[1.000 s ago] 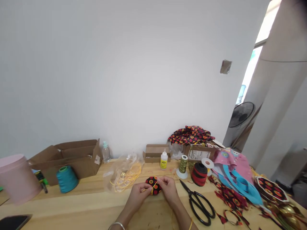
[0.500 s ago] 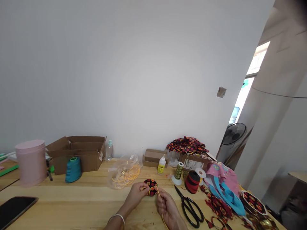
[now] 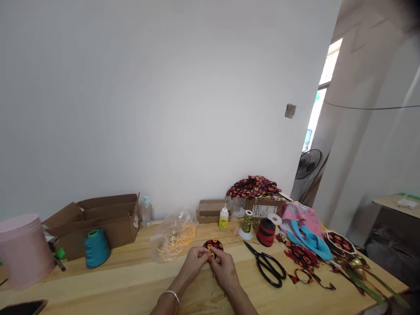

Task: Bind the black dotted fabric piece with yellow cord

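My left hand (image 3: 195, 263) and my right hand (image 3: 224, 270) meet over the wooden table (image 3: 114, 284), both pinched on a small round fabric piece (image 3: 214, 246) in black with red and orange dots. A thin yellow cord (image 3: 210, 255) runs across the piece between my fingertips. The fabric piece rests at the table surface just beyond my fingers. A silver bangle (image 3: 169, 295) sits on my left wrist.
Black scissors (image 3: 269, 267) lie right of my hands. Behind them stand a glue bottle (image 3: 223, 218), an olive thread spool (image 3: 247, 224) and a red spool (image 3: 266, 232). A plastic bag with yellow cord (image 3: 173, 235), a teal thread cone (image 3: 96, 247), cardboard boxes (image 3: 98, 216) and a pink tub (image 3: 22, 249) sit left.
My right hand, which had drawn the yellow cord back toward me, has come forward again to the fabric piece beside my left hand. The camera view has shifted.
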A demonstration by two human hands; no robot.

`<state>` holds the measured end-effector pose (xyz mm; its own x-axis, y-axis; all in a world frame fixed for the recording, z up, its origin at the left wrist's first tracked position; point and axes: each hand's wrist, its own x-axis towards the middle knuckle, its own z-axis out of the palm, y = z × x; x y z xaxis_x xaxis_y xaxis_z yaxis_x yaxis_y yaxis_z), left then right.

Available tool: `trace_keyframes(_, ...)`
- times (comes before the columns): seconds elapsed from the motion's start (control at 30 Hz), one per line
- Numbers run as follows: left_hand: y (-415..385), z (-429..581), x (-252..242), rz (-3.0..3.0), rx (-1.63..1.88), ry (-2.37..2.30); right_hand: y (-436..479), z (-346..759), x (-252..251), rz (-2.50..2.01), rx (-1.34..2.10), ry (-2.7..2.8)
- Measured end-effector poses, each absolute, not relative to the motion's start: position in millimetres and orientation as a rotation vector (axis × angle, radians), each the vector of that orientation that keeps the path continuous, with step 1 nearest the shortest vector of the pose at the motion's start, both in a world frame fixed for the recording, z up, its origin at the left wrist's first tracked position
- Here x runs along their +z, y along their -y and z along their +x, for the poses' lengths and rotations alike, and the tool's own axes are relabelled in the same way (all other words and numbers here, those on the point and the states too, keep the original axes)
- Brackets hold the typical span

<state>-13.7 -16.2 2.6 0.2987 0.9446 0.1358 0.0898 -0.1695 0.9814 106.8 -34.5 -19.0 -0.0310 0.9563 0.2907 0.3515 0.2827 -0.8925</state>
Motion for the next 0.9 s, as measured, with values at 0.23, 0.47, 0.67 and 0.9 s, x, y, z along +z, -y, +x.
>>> trace_keyframes(0.23, 15.3, -14.2, 8.6, 1.573, 0.987, -0.993, 48.3, 108.2, 0.8, -1.422, 0.311, 1.723)
trace_keyframes(0.47, 13.2, -14.0, 10.7, 1.578, 1.033, -0.989, 46.6, 109.8, 2.2, -1.496, 0.215, 1.725)
trace_keyframes(0.67, 8.4, -17.4, 5.6, 1.47, 1.11, -1.035, 45.0, 110.6, -0.6, -1.466, 0.236, 1.755)
trace_keyframes(0.9, 8.3, -19.1, 2.2, 1.407, 1.122, -0.922, 46.2, 106.1, 0.2, -1.483, 0.271, 1.715)
